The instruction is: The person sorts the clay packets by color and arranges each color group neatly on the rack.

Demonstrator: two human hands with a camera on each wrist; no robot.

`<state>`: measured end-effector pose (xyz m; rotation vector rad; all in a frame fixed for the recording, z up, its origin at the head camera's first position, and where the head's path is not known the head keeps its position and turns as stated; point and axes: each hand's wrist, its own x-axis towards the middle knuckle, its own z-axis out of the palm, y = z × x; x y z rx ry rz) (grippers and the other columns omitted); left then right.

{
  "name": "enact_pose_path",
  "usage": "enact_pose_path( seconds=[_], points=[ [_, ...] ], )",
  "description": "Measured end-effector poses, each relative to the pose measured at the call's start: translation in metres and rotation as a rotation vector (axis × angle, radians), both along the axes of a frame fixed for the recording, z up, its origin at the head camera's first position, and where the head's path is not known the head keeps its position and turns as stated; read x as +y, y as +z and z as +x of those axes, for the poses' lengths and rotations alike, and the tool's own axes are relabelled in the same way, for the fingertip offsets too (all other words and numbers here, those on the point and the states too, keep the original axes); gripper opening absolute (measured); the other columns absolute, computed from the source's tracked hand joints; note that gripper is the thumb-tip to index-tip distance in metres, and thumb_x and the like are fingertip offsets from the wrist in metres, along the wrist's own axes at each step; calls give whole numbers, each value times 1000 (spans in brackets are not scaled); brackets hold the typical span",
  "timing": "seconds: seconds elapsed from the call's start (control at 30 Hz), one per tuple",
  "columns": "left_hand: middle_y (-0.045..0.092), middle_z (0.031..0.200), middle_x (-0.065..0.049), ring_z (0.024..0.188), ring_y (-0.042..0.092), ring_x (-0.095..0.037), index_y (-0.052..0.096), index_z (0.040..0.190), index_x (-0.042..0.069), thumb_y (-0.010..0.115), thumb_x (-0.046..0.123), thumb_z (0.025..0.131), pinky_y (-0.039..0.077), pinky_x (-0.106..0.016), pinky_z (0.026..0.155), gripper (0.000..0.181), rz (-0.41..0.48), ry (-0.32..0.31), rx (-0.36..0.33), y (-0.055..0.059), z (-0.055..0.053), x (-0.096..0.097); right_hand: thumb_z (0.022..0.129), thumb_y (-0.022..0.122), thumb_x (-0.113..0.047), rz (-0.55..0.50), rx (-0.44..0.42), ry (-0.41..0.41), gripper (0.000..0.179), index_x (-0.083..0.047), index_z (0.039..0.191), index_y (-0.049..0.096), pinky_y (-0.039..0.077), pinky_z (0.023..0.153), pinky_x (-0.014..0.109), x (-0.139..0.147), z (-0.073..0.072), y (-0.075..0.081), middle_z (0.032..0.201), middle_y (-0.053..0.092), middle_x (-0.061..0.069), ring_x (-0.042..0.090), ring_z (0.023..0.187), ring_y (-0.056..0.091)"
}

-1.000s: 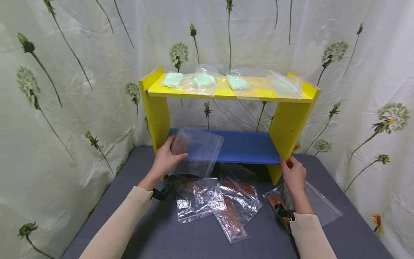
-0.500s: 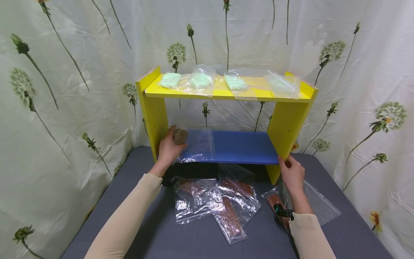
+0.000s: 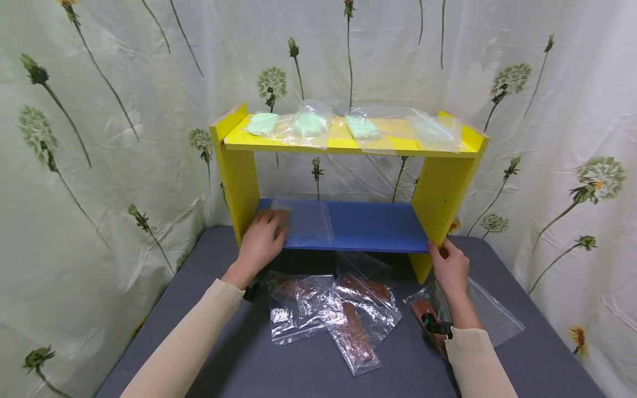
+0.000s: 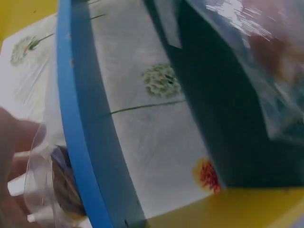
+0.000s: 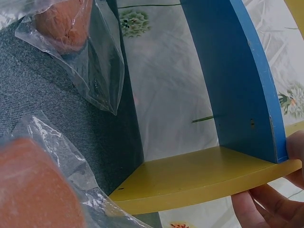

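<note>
My left hand (image 3: 261, 239) lies over the left end of the blue shelf (image 3: 373, 224), its fingers round the lump end of a clear zip bag (image 3: 311, 224). The bag's flat part spreads to the right on the shelf. From the left wrist, a dark brownish lump (image 4: 64, 183) shows through the plastic beside the fingers; in the head view the hand mostly hides it. At the right side of the yellow shelf unit (image 3: 445, 193), my right hand (image 3: 450, 268) grips the panel's front edge by the blue board, thumb on one side and fingers (image 5: 268, 204) on the other.
Several zip bags with reddish-brown pieces lie on the dark table, including a bag (image 3: 353, 337) in front of the unit and another bag (image 3: 423, 315) by the right wrist. Bags with pale green pieces (image 3: 311, 124) line the yellow top shelf. A flower-patterned curtain (image 3: 149, 110) hangs behind.
My left hand has carried the zip bag from in front of the unit onto the blue shelf's left end, lowering it until it lies flat. The right hand has kept its grip on the panel.
</note>
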<state>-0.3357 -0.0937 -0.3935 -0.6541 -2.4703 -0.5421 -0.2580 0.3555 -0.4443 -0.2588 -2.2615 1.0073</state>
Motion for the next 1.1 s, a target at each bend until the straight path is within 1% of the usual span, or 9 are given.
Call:
enact_pose_path(
  seconds=[0.1,0.17,0.23,0.47,0.57,0.8,0.87,0.97,1.1],
  points=[
    [54,140,-18,132,46,-39,57,142,6,60,20,101,41,-53,106,43,-150,-18,57,-5,7,-3,102,58,-41,2,-3,-5,38,-6,109,71,45,63,29,-1,0,0,94,72,15,29,83,64],
    [53,142,-19,134,45,-39,56,143,5,58,19,101,41,-52,106,44,-205,-20,74,-8,8,-3,102,58,-41,4,-3,-11,38,-6,110,71,46,64,30,0,1,1,94,72,15,29,83,64],
    [52,144,-18,135,45,-37,55,143,4,57,18,102,43,-50,105,44,-234,-12,74,-10,9,-2,102,58,-41,4,-2,-17,38,-6,110,71,46,64,31,1,1,2,94,72,15,30,83,64],
    [57,137,-21,127,52,-37,61,136,2,57,13,100,49,-50,97,38,-229,34,90,-10,4,-2,103,56,-42,10,-14,0,40,-6,112,70,47,68,37,1,1,-1,96,72,16,32,87,65],
    [59,132,-24,124,54,-40,62,132,-1,57,8,97,47,-50,99,37,-233,53,108,-8,2,-2,102,57,-42,11,-12,4,40,-6,112,70,48,68,37,1,0,-1,97,72,17,33,87,66],
    [60,130,-26,122,55,-42,62,130,-7,61,3,90,43,-47,104,42,-300,124,146,-6,-4,-5,103,56,-41,3,-8,7,39,-7,116,70,49,68,36,0,-1,-1,100,72,16,32,90,67],
    [60,130,-26,123,54,-41,63,130,-7,62,3,90,42,-47,106,42,-312,140,143,-6,-6,-6,103,56,-41,2,-10,9,39,-6,116,70,50,68,37,0,0,-1,100,72,17,33,90,67],
    [59,132,-26,125,53,-41,62,132,-6,62,4,90,39,-46,109,42,-323,162,109,-6,-9,-9,103,56,-41,0,-14,12,39,-6,115,70,50,68,38,-1,0,-1,100,72,17,33,90,67],
    [57,135,-26,127,51,-41,60,133,-7,58,3,92,37,-46,111,43,-297,178,68,-5,-10,-8,103,56,-41,-2,-8,11,39,-6,115,70,49,68,37,-2,0,-1,99,72,17,33,90,66]
  ],
)
